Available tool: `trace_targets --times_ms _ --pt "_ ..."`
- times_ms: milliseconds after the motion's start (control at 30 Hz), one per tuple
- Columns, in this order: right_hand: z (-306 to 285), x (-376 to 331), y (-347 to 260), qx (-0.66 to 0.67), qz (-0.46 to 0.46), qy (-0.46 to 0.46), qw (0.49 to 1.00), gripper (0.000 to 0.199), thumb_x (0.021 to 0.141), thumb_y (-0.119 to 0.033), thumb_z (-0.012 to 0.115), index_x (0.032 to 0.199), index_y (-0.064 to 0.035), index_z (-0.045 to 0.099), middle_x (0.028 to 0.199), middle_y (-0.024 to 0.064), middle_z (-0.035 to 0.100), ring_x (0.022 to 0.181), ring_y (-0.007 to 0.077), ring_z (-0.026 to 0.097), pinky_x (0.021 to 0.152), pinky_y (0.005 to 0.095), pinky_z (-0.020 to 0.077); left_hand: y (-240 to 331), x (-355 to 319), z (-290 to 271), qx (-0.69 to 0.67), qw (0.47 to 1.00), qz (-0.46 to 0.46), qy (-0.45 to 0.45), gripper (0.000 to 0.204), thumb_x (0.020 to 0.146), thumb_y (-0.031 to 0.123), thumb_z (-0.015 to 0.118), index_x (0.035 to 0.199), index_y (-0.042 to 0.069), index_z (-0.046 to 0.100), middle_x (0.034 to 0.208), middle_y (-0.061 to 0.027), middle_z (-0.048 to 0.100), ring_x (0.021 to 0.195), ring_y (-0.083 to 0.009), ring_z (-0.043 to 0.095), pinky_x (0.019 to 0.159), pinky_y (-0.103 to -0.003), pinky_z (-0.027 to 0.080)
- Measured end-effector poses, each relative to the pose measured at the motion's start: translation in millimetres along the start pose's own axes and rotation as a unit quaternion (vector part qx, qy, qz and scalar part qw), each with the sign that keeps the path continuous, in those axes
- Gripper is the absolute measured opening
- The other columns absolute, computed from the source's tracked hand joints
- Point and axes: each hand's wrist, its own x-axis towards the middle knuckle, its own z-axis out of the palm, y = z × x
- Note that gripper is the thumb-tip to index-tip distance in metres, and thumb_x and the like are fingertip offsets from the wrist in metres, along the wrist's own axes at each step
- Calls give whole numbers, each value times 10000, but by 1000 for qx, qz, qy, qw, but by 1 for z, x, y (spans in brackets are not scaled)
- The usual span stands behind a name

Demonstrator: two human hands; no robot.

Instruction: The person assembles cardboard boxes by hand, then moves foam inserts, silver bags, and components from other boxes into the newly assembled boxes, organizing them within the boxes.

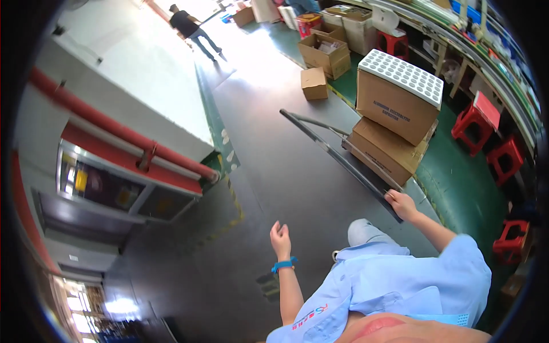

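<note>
My right hand (402,206) is wrapped round the near end of a dark cart handle (334,151), a long bar reaching away to the left. Beyond the bar, two cardboard boxes are stacked on the cart: a lower box (383,150) and a larger upper box (394,108), slightly turned on it. On top lies a white tray (400,74) with rows of round holes. Well to the left of the handle, my left hand (280,240) hangs in the air over the grey floor, fingers loosely bent and holding nothing. A blue band circles that wrist.
Red stools (477,123) line the right side beside a long workbench (486,63). An open carton (325,54) and a small box (314,83) sit ahead. A red pipe (114,120) and a metal cabinet (114,188) border the left. Another person (191,28) walks far ahead.
</note>
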Motion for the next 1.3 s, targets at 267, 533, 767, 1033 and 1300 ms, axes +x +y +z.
trace_targets --times_ms 267,533,767,1033,1300 --pt "41 62 -68 94 224 161 957 268 882 -314 471 800 -81 573 731 149 602 737 363 579 597 432 428 137 333 148 -181 976 1 -124 538 880 346 537 1303 62 364 1226 -71 453 1088 -165 461 849 -345 393" --pt "65 180 -147 12 388 206 898 211 825 -287 546 743 -97 586 690 140 609 704 362 590 591 455 438 161 462 244 -290 892 -154 -309 419 873 429 509 1121 93 546 1095 -32 573 1021 -161 518 841 -315 386" --pt "92 294 -182 -122 444 262 848 136 796 -207 590 749 -86 549 656 159 585 667 384 574 538 471 423 138 488 278 -331 755 -460 -330 352 878 325 520 1060 27 564 1057 -73 591 1026 -201 532 939 -313 390" --pt "106 342 -185 -139 504 304 797 102 805 -189 585 783 -92 560 678 141 600 673 365 590 544 440 438 167 531 310 -240 748 -499 -367 384 873 297 534 1109 -6 541 1145 -91 555 1121 -220 481 1012 -326 332" --pt "98 381 -180 -123 509 338 782 63 764 -125 584 772 -82 538 662 168 571 665 384 572 535 449 427 199 566 357 -129 752 -397 -510 368 858 123 544 1200 -2 490 1212 -86 519 1153 -179 458 983 -270 339"
